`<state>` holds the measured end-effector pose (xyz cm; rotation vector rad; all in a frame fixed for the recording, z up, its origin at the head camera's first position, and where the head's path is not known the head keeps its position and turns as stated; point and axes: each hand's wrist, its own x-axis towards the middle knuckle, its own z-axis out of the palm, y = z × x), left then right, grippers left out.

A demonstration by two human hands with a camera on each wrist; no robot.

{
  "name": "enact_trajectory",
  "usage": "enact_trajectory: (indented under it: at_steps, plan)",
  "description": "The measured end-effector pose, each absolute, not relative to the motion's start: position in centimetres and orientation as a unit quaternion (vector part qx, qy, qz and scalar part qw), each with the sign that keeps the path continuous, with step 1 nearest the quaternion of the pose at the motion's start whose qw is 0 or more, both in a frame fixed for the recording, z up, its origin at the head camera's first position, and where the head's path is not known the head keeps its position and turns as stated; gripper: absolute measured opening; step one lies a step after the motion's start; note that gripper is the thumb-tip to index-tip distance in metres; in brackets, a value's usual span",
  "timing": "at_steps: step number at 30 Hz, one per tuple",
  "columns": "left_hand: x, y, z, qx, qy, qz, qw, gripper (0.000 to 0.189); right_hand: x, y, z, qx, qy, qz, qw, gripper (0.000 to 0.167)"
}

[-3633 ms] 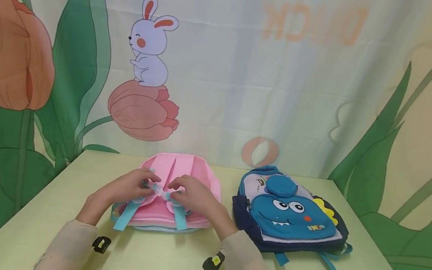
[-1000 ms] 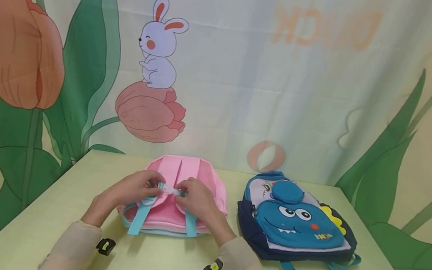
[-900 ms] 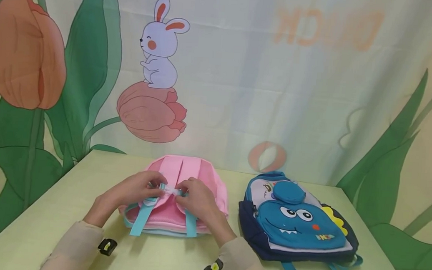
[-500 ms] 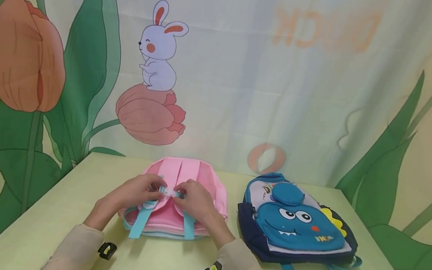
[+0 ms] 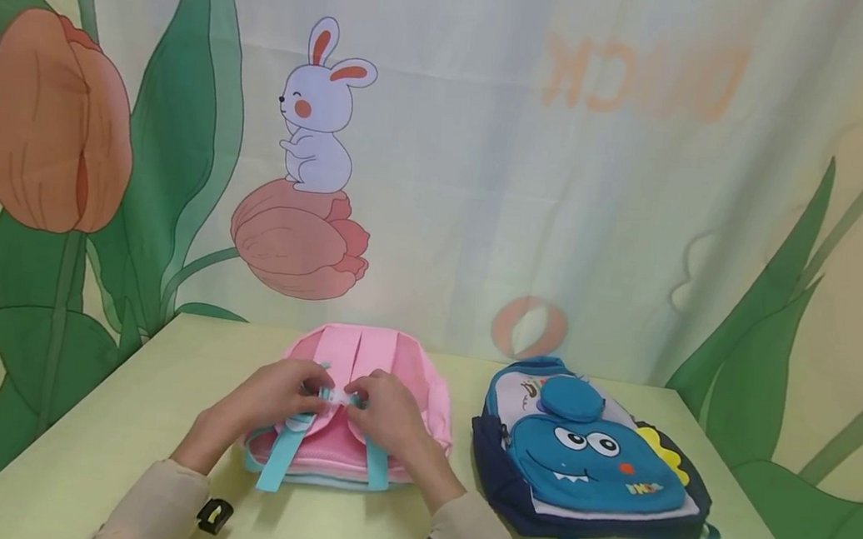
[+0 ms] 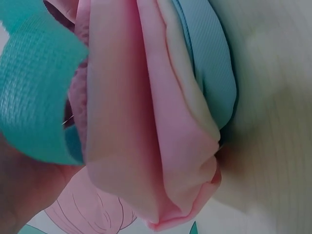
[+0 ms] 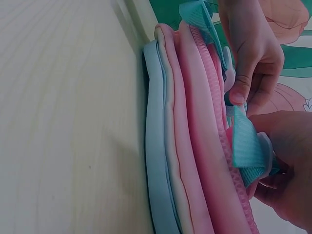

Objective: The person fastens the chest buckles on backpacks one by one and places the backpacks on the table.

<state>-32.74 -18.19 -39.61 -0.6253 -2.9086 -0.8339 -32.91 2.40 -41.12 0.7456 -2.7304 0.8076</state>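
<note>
A pink backpack [image 5: 416,377] lies on the table with its shoulder straps facing up. Over its middle, a whitish plastic buckle [image 5: 339,397] on turquoise webbing spans the two straps. My left hand [image 5: 273,389] pinches the buckle's left end between thumb and fingers, and my right hand [image 5: 391,413] pinches the right end. Fingertips hide part of the buckle. From the right wrist, both hands meet above the backpack's back panel, turquoise webbing [image 7: 246,146] looping beside them. The left wrist view shows mostly the bag's pink side [image 6: 122,97] and a near turquoise strap [image 6: 39,83].
A blue backpack [image 5: 591,464] with a cartoon monster face lies to the right, its straps trailing toward the front. Both bags rest on a pale yellow table [image 5: 323,529]. A printed curtain [image 5: 445,179] hangs behind the table's back edge.
Compared with the earliest frame, both hands have drawn closer together at the buckle. Over the last second they stay pinched on it, shifting slightly, while the head view tilts a little upward.
</note>
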Motion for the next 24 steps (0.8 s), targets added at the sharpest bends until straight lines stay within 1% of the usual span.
enact_trajectory:
  at_steps: [7,14,20,24]
  plan:
    - [-32.5,-17.9,-39.6,-0.196,-0.943,-0.267,0.028,0.029,-32.3,2.1,-40.9,0.241,-0.924,0.279,0.102,0.026]
    - [-32.4,-18.0,-39.8,-0.182,-0.941,-0.285,0.007,0.028,-32.1,1.9,-41.1,0.241,-0.926,0.279,0.082,0.025]
    - [-32.6,-17.9,-40.1,-0.178,-0.938,-0.297,0.0,0.03,-32.6,3.0,-41.4,0.255,-0.922,0.281,0.074,0.026]
    - [-32.6,-17.8,-40.1,-0.181,-0.938,-0.297,0.002,0.032,-32.3,4.1,-41.1,0.255,-0.92,0.289,0.073,0.026]
